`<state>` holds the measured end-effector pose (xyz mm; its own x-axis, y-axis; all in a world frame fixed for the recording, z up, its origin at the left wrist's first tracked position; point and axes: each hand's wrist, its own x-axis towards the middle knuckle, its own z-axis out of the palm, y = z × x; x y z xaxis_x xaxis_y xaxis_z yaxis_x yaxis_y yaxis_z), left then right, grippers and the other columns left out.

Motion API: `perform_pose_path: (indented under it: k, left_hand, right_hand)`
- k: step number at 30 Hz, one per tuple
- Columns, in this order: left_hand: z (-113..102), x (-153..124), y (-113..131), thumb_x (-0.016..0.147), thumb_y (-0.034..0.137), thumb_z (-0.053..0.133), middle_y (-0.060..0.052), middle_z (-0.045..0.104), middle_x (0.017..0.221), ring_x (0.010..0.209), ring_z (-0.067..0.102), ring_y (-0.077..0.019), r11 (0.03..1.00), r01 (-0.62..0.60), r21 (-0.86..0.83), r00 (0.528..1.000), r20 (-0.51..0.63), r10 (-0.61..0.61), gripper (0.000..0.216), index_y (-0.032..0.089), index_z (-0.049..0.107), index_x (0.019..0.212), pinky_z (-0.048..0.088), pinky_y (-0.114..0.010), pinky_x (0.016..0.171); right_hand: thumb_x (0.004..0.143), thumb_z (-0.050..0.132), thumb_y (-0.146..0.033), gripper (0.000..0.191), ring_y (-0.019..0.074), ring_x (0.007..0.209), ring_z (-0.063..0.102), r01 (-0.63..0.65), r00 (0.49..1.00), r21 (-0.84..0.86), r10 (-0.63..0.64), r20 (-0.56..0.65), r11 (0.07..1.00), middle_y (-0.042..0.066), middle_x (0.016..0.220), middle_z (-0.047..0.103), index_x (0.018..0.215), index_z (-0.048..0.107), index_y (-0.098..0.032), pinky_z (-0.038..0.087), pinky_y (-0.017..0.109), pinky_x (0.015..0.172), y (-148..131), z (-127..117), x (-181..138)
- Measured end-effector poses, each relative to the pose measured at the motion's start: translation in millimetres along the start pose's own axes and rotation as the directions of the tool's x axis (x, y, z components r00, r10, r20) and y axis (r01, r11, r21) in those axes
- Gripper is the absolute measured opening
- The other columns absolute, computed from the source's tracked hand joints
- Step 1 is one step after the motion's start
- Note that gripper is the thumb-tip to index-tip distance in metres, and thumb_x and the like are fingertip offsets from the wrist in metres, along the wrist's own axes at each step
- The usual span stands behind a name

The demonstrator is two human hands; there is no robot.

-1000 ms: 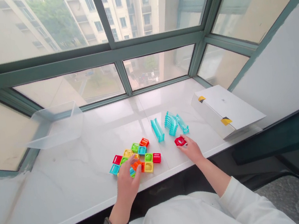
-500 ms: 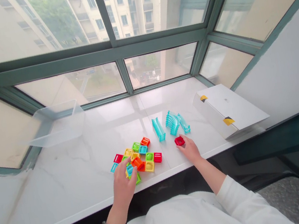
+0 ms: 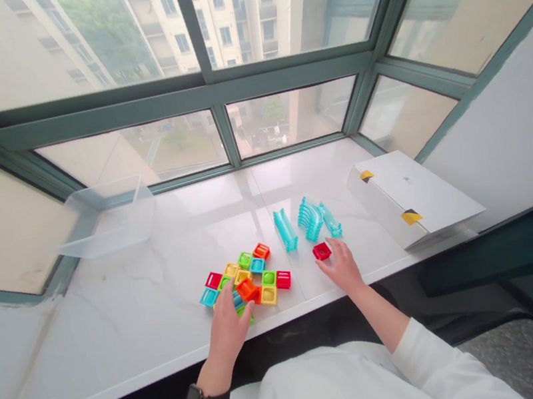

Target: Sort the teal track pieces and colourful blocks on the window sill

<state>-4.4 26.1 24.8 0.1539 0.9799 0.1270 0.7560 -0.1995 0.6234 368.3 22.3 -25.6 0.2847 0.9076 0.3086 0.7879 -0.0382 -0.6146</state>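
My left hand [image 3: 228, 323] is over the near left part of a group of colourful plastic blocks, thumb and fingers apart, covering some of them. Close to its thumb, an orange block [image 3: 247, 289] sits tilted on top of others. A yellow block [image 3: 269, 295], a green block [image 3: 269, 278] and a red block [image 3: 284, 280] form the group's right end. My right hand [image 3: 344, 269] rests by a separate dark red block [image 3: 322, 251] on the counter, its thumb and fingers spread around the block's near and right sides; whether they touch it is hard to tell.
Translucent teal track pieces, one straight [image 3: 285, 230] and one curved [image 3: 310, 218], lie behind the blocks. A clear plastic bin [image 3: 114, 240] stands at the back left. A white box [image 3: 422, 192] sits at the right, by the white counter's [image 3: 130, 329] front edge.
My right fingers have spread apart from around the dark red block, which stays on the counter. My left hand has shifted slightly over the group. The view has moved a little.
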Motion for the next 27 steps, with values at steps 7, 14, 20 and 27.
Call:
perform_pose_path:
  k: [7,14,20,27]
  left_hand:
    - [10.5,-0.8,-2.0,0.095,0.036,0.056,-0.018,0.064,0.143,0.132,0.062,-0.0339,0.998,0.052,-0.02,0.998,0.034,-0.051,0.052,0.019,0.051,0.145,0.053,-0.051,0.106]
    - [9.4,-4.9,0.1,0.097,0.029,0.053,-0.02,0.064,0.144,0.131,0.063,-0.0341,0.998,0.065,-0.019,0.997,0.039,-0.065,0.049,0.016,0.051,0.144,0.053,-0.051,0.104]
    - [4.9,-6.5,6.4,0.099,0.03,0.053,-0.018,0.065,0.142,0.128,0.065,-0.0322,0.994,0.049,-0.103,0.998,0.036,-0.045,0.047,0.019,0.049,0.144,0.054,-0.05,0.103]
    - [6.4,-6.7,6.8,0.1,0.038,0.056,-0.014,0.064,0.142,0.13,0.062,-0.0315,0.968,0.104,-0.229,0.995,0.028,-0.1,0.045,0.024,0.05,0.142,0.049,-0.051,0.108]
  right_hand:
    - [0.096,0.059,-0.032,0.037,0.0321,0.12,0.059,0.132,0.988,0.209,-0.146,0.057,0.969,0.013,0.125,0.066,0.132,0.063,-0.026,0.048,0.053,0.108,-49.6,-22.6,-13.9]
    - [0.09,0.065,-0.019,0.048,0.0304,0.128,0.056,0.321,0.8,0.356,-0.453,0.395,0.878,0.01,0.136,0.064,0.136,0.066,-0.03,0.045,0.053,0.111,-118.3,12.9,-23.3]
    - [0.082,0.077,-0.018,0.053,0.0366,0.139,0.048,0.351,0.748,0.248,-0.43,0.506,0.903,0.013,0.145,0.059,0.133,0.069,-0.032,0.039,0.06,0.115,-138.2,38.7,-35.8]
    - [0.084,0.076,-0.02,0.048,0.0365,0.143,0.046,0.411,0.709,0.183,-0.439,0.552,0.893,0.014,0.146,0.059,0.131,0.07,-0.027,0.039,0.057,0.118,-135.3,34.6,-37.1]
